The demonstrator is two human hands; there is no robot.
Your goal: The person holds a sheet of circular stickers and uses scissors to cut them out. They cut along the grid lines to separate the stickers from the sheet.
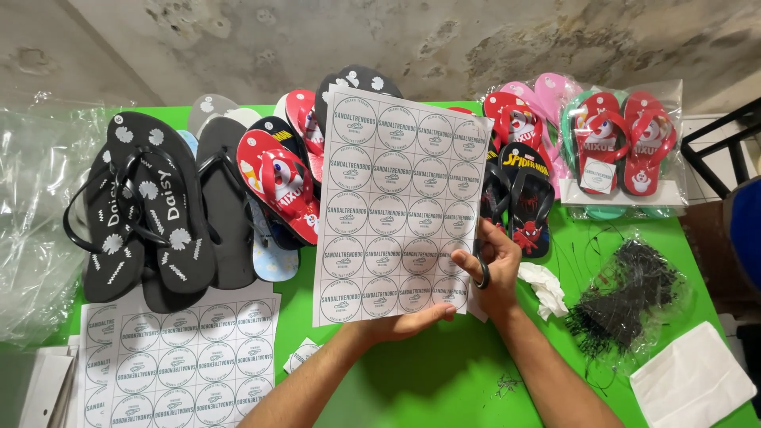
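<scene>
Lower left of frame: a second printed sheet (186, 361) of round labels lies flat on the green table (444, 380). Centre: left hand (412, 321) supports the bottom edge of the upright label sheet (396, 202), fingers together beneath it. Right hand (495, 269) grips black-handled scissors (482, 273) at the sheet's lower right edge, fingers closed through the handle. Right of frame: bag of black ties (626, 297). Upper frame: flip-flops (158, 210) in rows, some bagged.

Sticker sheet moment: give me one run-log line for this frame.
left hand: holds sticker sheet by bottom edge | right hand: at sheet's right edge, scissors on fingers | flip-flops behind | green table
</scene>
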